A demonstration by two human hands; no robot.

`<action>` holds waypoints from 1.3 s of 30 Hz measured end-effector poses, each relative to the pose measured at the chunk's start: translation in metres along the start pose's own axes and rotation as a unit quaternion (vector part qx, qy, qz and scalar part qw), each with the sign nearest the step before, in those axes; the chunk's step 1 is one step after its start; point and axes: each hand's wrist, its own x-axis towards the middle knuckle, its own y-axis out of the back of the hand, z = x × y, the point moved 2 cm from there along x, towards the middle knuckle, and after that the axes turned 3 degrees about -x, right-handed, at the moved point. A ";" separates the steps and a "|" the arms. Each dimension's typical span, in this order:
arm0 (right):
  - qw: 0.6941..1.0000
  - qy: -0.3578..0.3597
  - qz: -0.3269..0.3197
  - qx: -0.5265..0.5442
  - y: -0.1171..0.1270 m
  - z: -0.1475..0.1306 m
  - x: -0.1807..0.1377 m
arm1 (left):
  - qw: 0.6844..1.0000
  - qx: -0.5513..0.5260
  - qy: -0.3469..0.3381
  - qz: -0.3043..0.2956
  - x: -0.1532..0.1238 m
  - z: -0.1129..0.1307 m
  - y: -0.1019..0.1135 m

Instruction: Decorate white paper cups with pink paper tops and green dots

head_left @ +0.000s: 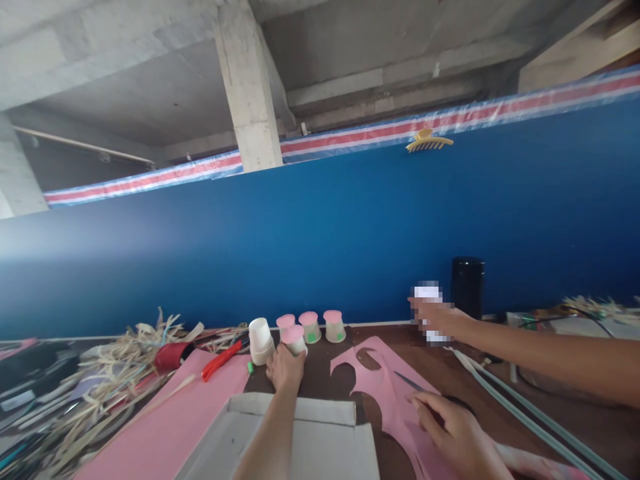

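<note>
1. Left hand (287, 368): fingers bent around the lower part of a pink-topped cup (294, 335), gripping it. The cup stands nearly upright on the brown tabletop (320, 368), foremost in its group.
2. Right hand (447, 423): closed on scissors (407, 381), with the blade end pointing away and to the left, above the cut pink sheet (373, 383). Whether the blades are parted cannot be told.
3. Cut pink sheet: lies between the two hands; rounded notches along its left edge and a hole near its far end.
4. Other pink-topped cups: three, just behind and to the right of the gripped cup; green patches visible on two.
5. White cups (260, 340): stacked upside down, just left of the gripped cup; a small green piece (250, 367) lies near their base.
6. Pale cardboard tray (330, 447): under the left forearm, nearest the wearer.
7. Left side: pink sheet (150, 423) with a red-handled tool (220, 361) on its far edge; a heap of pale strips (107, 373) beyond.
8. Right side: a co-worker's hand (443, 319) at a blurred white object, beside a black cylinder (467, 287).
9. Rear: blue panel (300, 247), yellow claw clip (429, 141) near its top edge.
</note>
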 end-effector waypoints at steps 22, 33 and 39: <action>0.998 -0.045 -0.046 -0.009 -0.001 0.000 -0.001 | 1.000 -0.013 0.025 -0.014 0.004 -0.003 -0.002; 0.998 -0.039 -0.046 -0.006 0.013 -0.024 -0.001 | 0.998 0.018 -0.029 -0.050 0.000 -0.004 0.018; 0.998 -0.038 -0.047 -0.021 0.014 -0.032 -0.003 | 0.991 0.085 -0.104 -0.003 -0.018 -0.027 0.031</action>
